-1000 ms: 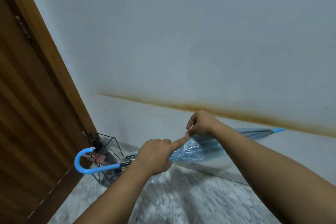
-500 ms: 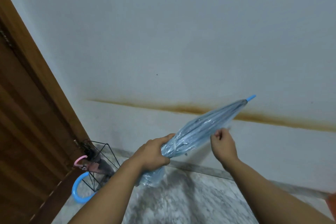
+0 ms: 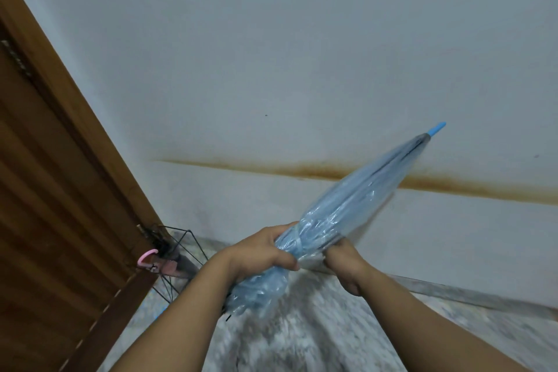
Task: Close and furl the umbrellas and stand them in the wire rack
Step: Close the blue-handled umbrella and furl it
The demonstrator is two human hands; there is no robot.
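A closed, translucent blue umbrella (image 3: pixel 356 199) slants up to the right, its blue tip (image 3: pixel 437 129) against the wall. My left hand (image 3: pixel 262 254) grips its bunched canopy near the lower end. My right hand (image 3: pixel 344 263) holds the canopy just to the right, fingers curled under the plastic. The umbrella's handle is hidden behind my left forearm. A black wire rack (image 3: pixel 178 254) stands on the floor in the corner at left, with a pink-handled umbrella (image 3: pixel 164 266) in it.
A brown wooden door (image 3: pixel 54 205) fills the left side, right next to the rack. A pale wall (image 3: pixel 302 54) with a rusty stain line runs behind. The floor (image 3: pixel 317 335) is grey marble.
The umbrella has swung from lying level to slanting tip-up. My right hand left the strap, moved out along the canopy, then came back beside my left hand. The blue handle dropped out of sight.
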